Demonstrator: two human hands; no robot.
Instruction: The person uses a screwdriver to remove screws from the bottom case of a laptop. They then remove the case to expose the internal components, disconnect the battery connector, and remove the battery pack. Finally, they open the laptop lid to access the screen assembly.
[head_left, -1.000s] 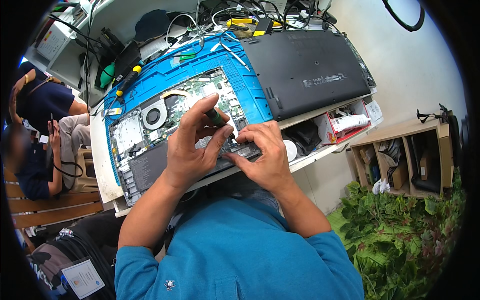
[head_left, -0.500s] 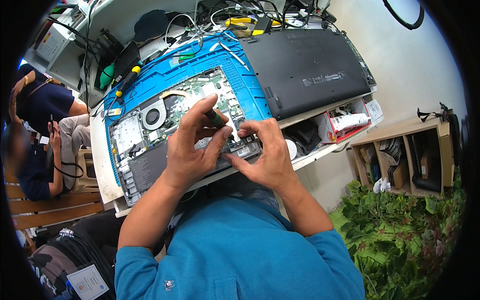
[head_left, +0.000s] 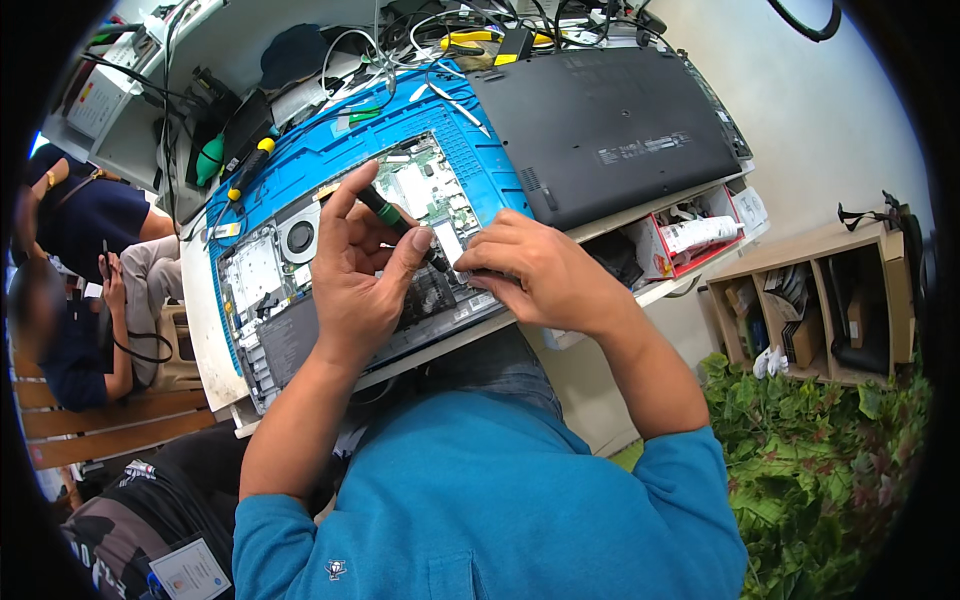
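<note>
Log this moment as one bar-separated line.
left hand: holds green-black screwdriver | right hand: over opened laptop, grip hidden | blue mat: under laptop | black panel: right of laptop

Leafy greenery (head_left: 820, 490) spreads near a wooden shelf (head_left: 815, 251).

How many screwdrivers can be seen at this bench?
2: a green-and-black screwdriver in the left hand, and a yellow-and-black screwdriver lying by the blue mat's left edge. Others may be hidden.
</note>
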